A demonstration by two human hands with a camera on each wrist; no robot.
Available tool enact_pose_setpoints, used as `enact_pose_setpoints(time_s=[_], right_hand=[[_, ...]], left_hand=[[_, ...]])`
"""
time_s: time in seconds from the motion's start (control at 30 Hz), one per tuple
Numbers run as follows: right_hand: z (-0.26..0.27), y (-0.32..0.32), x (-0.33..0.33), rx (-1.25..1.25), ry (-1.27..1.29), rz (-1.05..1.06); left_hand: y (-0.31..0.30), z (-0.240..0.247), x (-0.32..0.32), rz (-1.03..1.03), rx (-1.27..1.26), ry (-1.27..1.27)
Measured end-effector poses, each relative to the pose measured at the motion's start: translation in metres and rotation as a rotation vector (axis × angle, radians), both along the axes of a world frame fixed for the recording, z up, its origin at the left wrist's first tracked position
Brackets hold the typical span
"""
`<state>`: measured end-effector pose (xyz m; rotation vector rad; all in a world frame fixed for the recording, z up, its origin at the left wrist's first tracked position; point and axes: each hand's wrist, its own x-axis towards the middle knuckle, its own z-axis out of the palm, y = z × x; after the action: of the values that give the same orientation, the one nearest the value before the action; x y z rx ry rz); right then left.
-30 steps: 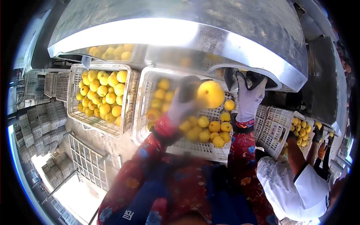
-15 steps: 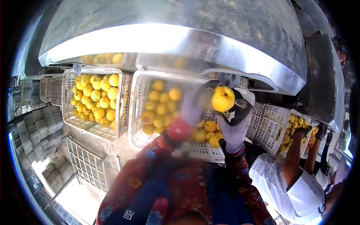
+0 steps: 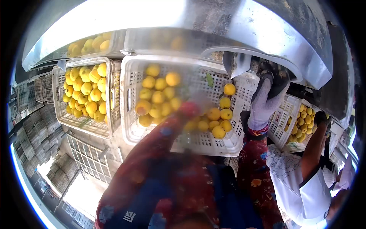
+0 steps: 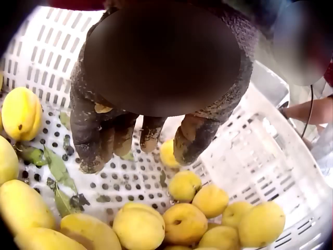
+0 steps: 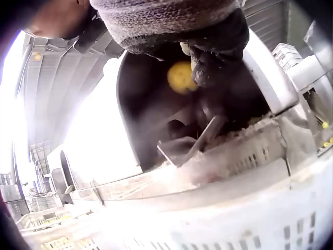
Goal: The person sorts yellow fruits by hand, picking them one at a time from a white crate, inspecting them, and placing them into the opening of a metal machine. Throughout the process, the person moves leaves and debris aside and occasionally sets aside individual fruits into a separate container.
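Observation:
In the head view my gloved left hand [image 3: 200, 101] is a blur above the middle crate [image 3: 183, 149]. The left wrist view shows this hand [image 4: 161, 78] with its fingers bent downward and apart, nothing between them, above yellow fruits [image 4: 138, 226] and green leaves [image 4: 60, 172]. My gloved right hand [image 3: 267, 93] reaches into the opening [image 3: 293, 70] of the metal machine. In the right wrist view a yellow fruit [image 5: 182, 77] is beside the fingertips of this hand [image 5: 187, 31]; whether they grip it cannot be told.
A crate [image 3: 82, 129] full of yellow fruits stands on the left. The metal machine [image 3: 160, 15] extends across the far side. A person in a white shirt [image 3: 297, 179] works on the right beside another fruit crate [image 3: 280, 118]. Stacked crates [image 3: 28, 126] stand at far left.
Half a second ago both my hands were at a yellow fruit near the opening. My left hand is now over the crate without it; my right hand has moved right, into the opening.

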<state>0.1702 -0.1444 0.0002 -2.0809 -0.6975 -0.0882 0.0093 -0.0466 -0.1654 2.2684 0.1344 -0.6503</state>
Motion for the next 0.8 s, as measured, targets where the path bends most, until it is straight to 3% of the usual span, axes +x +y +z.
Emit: enact_pose_setpoints(time_s=[0.07, 0.1, 0.13, 0.17, 0.23, 0.27, 0.3, 0.33, 0.4, 0.47, 0.5, 0.57, 0.7, 0.8], right_hand=[[-0.027, -0.029, -0.031, -0.136, -0.039, -0.019], [-0.060, -0.041, -0.032, -0.388, -0.087, -0.020], [-0.115, -0.057, -0.036, -0.613, 0.073, -0.083], [-0.137, -0.055, -0.028, -1.008, 0.290, -0.022], [-0.243, -0.083, -0.002, -1.227, 0.224, 0.270], [-0.295, -0.094, 0.002, -1.227, 0.025, 0.258], [-0.309, -0.085, 0.000, -1.219, -0.172, 0.241], [-0.312, -0.092, -0.001, -1.144, -0.006, 0.262], [-0.250, -0.065, -0.013, -0.984, 0.324, 0.264], [-0.224, -0.067, -0.014, -0.264, 1.115, 0.122], [-0.194, -0.065, -0.025, -0.114, 1.186, 0.144], [-0.118, -0.054, -0.059, 0.192, 1.313, 0.196], [-0.060, -0.040, -0.102, 0.345, 0.984, 0.250], [-0.033, -0.046, -0.113, 0.216, 0.844, 0.326]], left_hand=[[-0.029, -0.052, 0.005, -0.171, 0.025, 0.026], [-0.040, -0.074, 0.007, -0.223, 0.026, 0.030], [-0.046, -0.090, 0.011, -0.246, 0.019, 0.039], [-0.049, -0.100, 0.012, -0.257, 0.009, 0.042], [-0.043, -0.103, 0.011, -0.246, -0.014, 0.045], [-0.034, -0.095, 0.009, -0.199, -0.037, 0.045], [-0.023, -0.080, 0.003, -0.115, -0.076, 0.042], [-0.009, -0.064, -0.004, 0.005, -0.136, 0.040], [0.019, -0.031, -0.018, 0.286, -0.337, 0.044], [0.045, 0.000, -0.031, 0.590, -0.662, 0.034], [0.056, 0.014, -0.036, 0.737, -0.897, 0.047], [0.063, 0.047, -0.042, 0.814, -1.079, 0.017], [0.041, 0.092, -0.056, 1.006, -1.455, -0.131], [0.033, 0.100, -0.059, 1.062, -1.519, -0.267]])
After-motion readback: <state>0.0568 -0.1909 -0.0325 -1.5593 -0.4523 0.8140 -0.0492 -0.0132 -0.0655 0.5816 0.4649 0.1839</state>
